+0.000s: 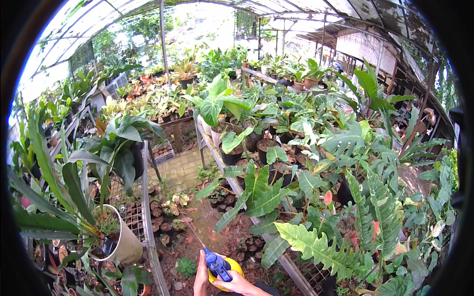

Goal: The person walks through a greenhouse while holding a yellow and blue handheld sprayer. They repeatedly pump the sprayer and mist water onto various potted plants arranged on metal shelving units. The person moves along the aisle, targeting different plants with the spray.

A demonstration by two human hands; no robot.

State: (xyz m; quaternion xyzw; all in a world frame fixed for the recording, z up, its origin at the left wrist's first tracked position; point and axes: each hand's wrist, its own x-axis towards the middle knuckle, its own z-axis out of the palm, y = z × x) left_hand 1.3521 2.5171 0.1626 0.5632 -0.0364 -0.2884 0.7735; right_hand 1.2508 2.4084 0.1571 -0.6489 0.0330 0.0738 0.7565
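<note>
Low in the middle of the head view is a yellow hand-pump sprayer (235, 269) with a blue head and a long thin wand that points forward over the path. My right hand (237, 283) is closed around its blue handle. Against the left side of the sprayer rests my left hand (201, 275), fingers upright near the base of the wand; how firmly it holds is hard to tell. To the right of the sprayer, a light-green lobed leaf (318, 244) reaches over the edge of a bench.
A white pot (127, 240) with long strap leaves leans on the left mesh bench (148, 222). The right bench's wooden edge (237, 185) runs beside many potted plants. Small black pots (166, 226) stand on the ground along the path. A metal post (164, 44) rises farther back.
</note>
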